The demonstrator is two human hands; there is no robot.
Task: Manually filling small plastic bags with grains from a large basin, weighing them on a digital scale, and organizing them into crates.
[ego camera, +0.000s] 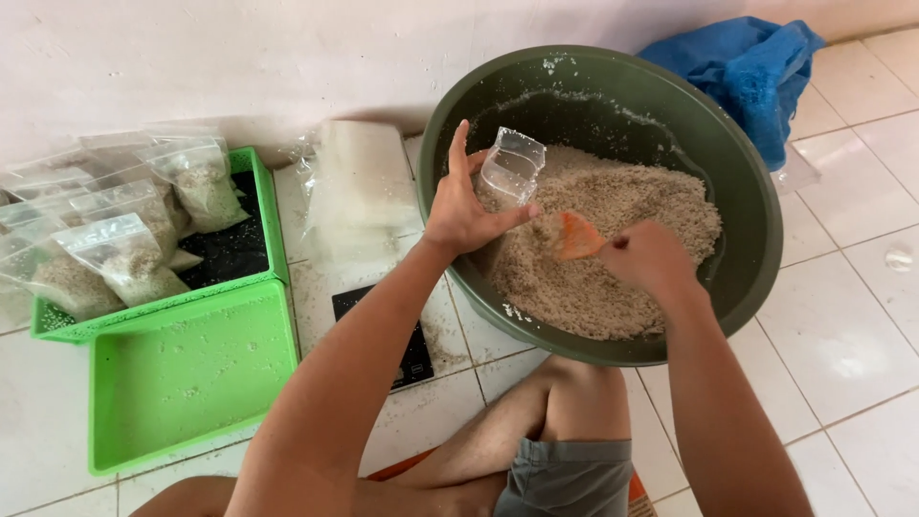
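Observation:
A big dark green basin (747,191) on the tiled floor holds a heap of pale grain (622,211). My left hand (461,206) grips a small clear plastic bag (512,165) over the basin's left side, its mouth held open. My right hand (649,257) holds an orange scoop (577,236), tilted, just above the grain and a little right of and below the bag. My bare knee shows below the basin.
A green tray (258,182) at left holds several filled clear bags (124,254); an empty green tray (191,373) lies in front. A stack of empty bags (359,187) and a black scale (412,354) sit by the basin. Blue cloth (756,67) lies behind.

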